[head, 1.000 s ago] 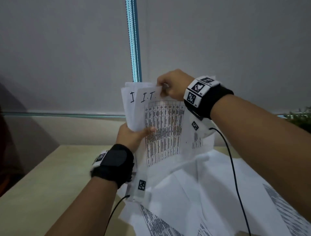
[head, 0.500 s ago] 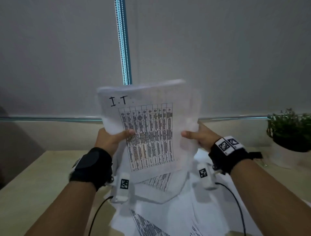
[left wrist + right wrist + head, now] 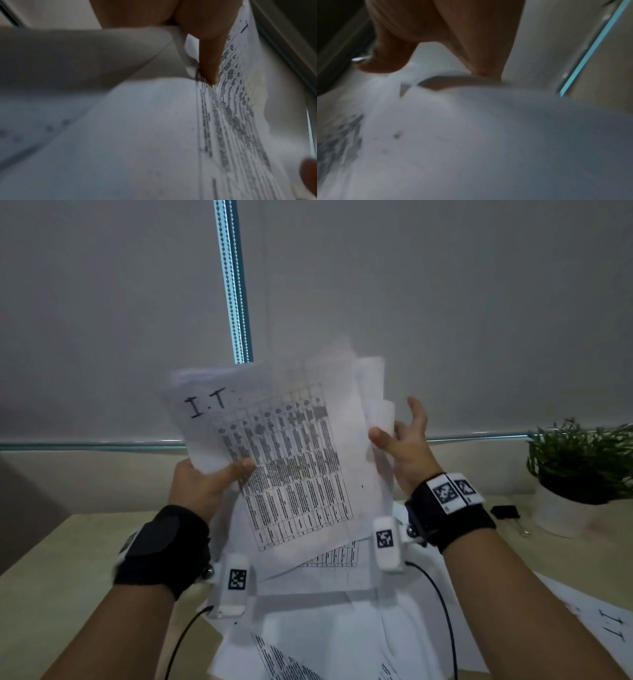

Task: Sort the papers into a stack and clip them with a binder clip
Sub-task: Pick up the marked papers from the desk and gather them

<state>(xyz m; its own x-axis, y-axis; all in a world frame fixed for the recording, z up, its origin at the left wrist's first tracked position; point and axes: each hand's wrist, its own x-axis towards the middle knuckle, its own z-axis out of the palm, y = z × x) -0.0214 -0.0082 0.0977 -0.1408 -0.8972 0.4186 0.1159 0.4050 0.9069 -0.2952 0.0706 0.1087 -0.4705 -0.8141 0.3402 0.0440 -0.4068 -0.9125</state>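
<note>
I hold a bundle of white printed sheets (image 3: 294, 460) upright above the table; the front one is marked "I.T" over a table of text. My left hand (image 3: 212, 477) grips the bundle's left edge, thumb pressed on the front sheet (image 3: 236, 108). My right hand (image 3: 404, 440) is at the bundle's right edge with fingers spread and loose, thumb near the paper (image 3: 471, 135). More loose papers (image 3: 325, 628) lie spread on the table below. A black binder clip (image 3: 505, 512) lies on the table at the right, beyond my right wrist.
A potted green plant (image 3: 582, 470) in a white pot stands at the right by the clip. The beige table (image 3: 61, 577) runs to a low wall ledge; a grey blind with a bead chain (image 3: 234, 302) hangs behind. Another "I.T" sheet (image 3: 603, 625) lies far right.
My right hand came down from the bundle's top to its right edge, gripped it, and has now loosened with fingers spread. The bundle tilted and its sheets fanned out at the upper right.
</note>
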